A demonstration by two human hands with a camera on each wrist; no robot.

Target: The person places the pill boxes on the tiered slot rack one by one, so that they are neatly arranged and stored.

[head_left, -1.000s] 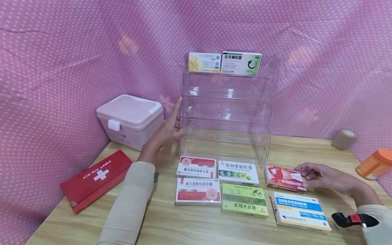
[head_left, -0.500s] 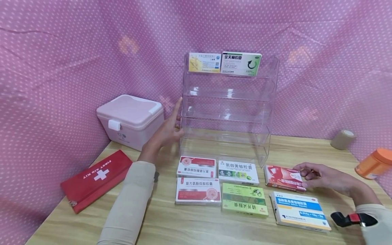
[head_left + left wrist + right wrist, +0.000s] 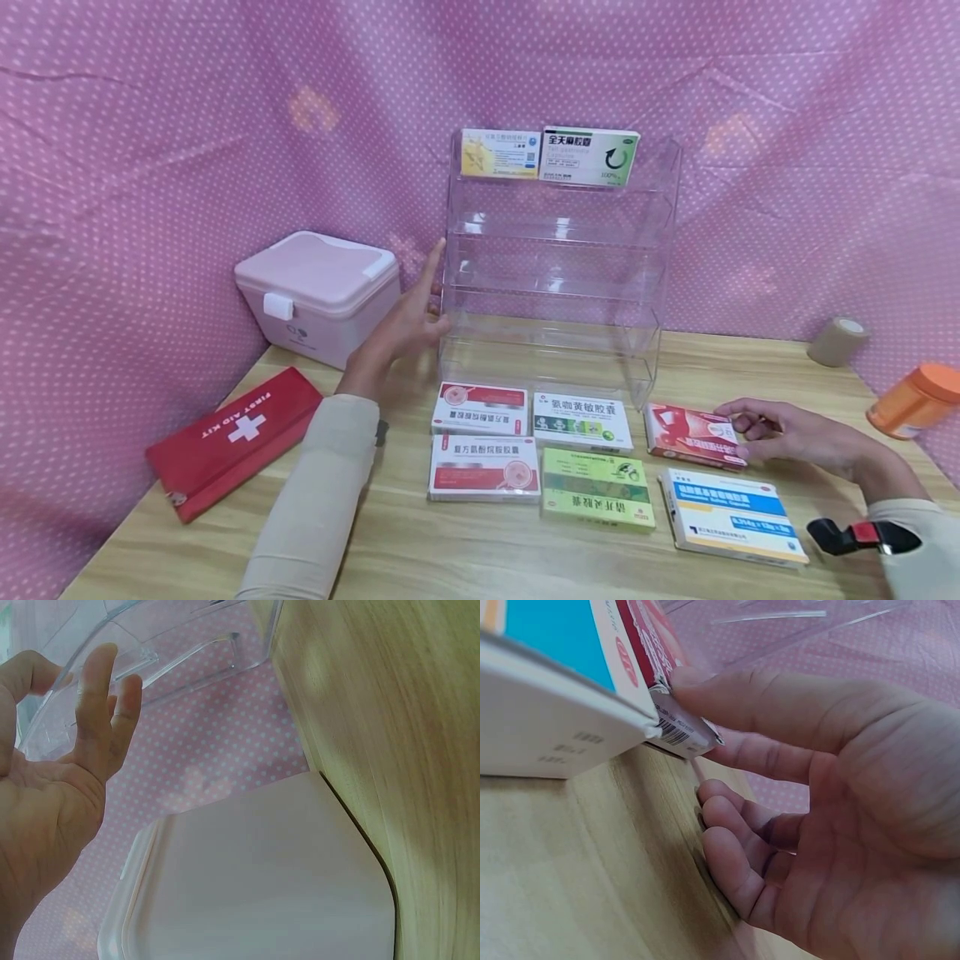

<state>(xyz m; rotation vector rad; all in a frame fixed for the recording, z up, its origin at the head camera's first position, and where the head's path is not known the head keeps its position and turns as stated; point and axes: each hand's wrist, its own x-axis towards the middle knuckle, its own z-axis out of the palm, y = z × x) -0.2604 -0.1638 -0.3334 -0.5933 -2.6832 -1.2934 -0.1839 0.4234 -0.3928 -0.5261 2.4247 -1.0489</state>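
Hands work on either side of a clear acrylic shelf rack (image 3: 558,267) standing on a wooden table (image 3: 450,550). The left hand (image 3: 405,321), fingers straight and relaxed, rests flat against the rack's left wall, holding nothing. The right hand (image 3: 791,433) pinches the near end of a red medicine box (image 3: 690,432) that lies on the table just right of the rack's foot; in the right wrist view thumb and forefinger close on the carton's end flap while the other fingers (image 3: 735,847) curl against the wood.

A grip on so thin an edge looks risky: the box may pivot or slip free as it rises, or knock the blue-and-white box (image 3: 731,512) lying just in front of it. The rack seems light, and a carton pushed against a tier could tip it backward or dislodge the two boxes (image 3: 547,154) on its top tier, should the bracing palm slide. Four more cartons (image 3: 540,454) lie in front of the rack. A pink case (image 3: 318,292) sits to its left, with a red first-aid pouch (image 3: 232,437) nearer the camera.
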